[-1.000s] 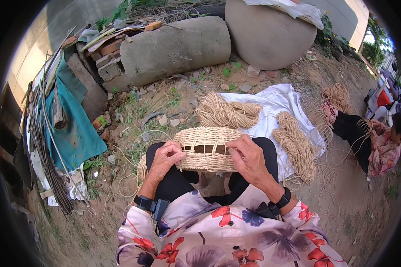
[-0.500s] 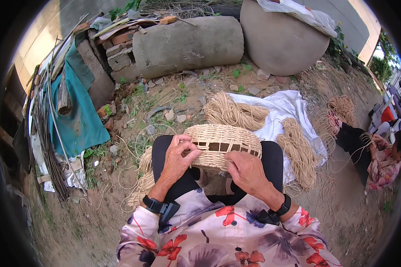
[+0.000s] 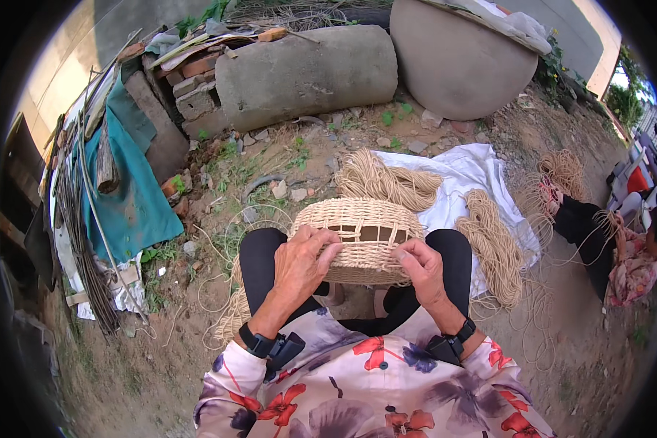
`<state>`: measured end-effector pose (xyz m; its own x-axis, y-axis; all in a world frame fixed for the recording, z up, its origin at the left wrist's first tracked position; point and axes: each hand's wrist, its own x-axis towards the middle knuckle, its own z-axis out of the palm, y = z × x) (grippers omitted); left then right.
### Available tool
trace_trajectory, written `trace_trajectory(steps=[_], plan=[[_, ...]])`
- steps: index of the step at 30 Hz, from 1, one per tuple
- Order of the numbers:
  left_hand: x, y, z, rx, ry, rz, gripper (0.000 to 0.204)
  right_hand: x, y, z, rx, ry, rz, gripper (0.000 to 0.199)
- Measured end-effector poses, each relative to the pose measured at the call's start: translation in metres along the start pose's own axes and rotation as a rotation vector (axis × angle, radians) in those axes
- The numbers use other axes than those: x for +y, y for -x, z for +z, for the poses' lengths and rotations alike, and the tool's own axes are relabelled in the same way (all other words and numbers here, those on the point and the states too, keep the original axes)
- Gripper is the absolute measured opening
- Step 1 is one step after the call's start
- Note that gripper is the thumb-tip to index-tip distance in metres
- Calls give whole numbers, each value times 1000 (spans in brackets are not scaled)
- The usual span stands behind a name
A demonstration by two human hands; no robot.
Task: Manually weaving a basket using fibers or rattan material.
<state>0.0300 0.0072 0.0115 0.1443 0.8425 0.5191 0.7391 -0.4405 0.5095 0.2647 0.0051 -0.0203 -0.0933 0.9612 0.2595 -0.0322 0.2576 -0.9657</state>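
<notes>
Woven basket [image 3: 369,255]: left hand [image 3: 298,264] hides part, perhaps pinching it there.

Dirt ground [image 3: 153,387] carries a white sheet [image 3: 463,169]. Left of the sheet: loose stones [image 3: 279,190] and a tan rope bundle [image 3: 230,319]; right of it, a rope coil [image 3: 563,172]. Concrete cylinder [image 3: 306,77] sits beyond it, leftward.

Even daylight, soft shadows. Wall [image 3: 57,73] sunlit at 10 o'clock, sky [image 3: 642,87] glaring at 2. Fisheye edges bent, black-rimmed.

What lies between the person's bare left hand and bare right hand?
In the head view, a beige, rounded woven basket spans the stretch between left hand and right hand.
</notes>
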Motion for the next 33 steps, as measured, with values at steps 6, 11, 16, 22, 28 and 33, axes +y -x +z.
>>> trace_trajectory(steps=[6, 11, 16, 22, 28, 33], plan=[[42, -28, 20, -188, -175, 63, 10, 39, 14, -40, 107, -409, 291, 29], [52, -30, 33, -235, -239, 114, 11, 33, 14, -55, 144, 17, 115, 16], [56, -39, 31, -324, -218, 148, 10, -1, -15, -45, -92, 487, -290, 18], [43, -63, 24, -258, 25, 233, 17, 12, -10, -54, -31, -228, 138, 14], [48, -68, 40, -397, -203, 354, 21, 20, -9, -59, 96, -390, 121, 16], [21, -82, 35, -561, 179, 52, 20, 19, -7, -61, 114, -374, 145, 15]])
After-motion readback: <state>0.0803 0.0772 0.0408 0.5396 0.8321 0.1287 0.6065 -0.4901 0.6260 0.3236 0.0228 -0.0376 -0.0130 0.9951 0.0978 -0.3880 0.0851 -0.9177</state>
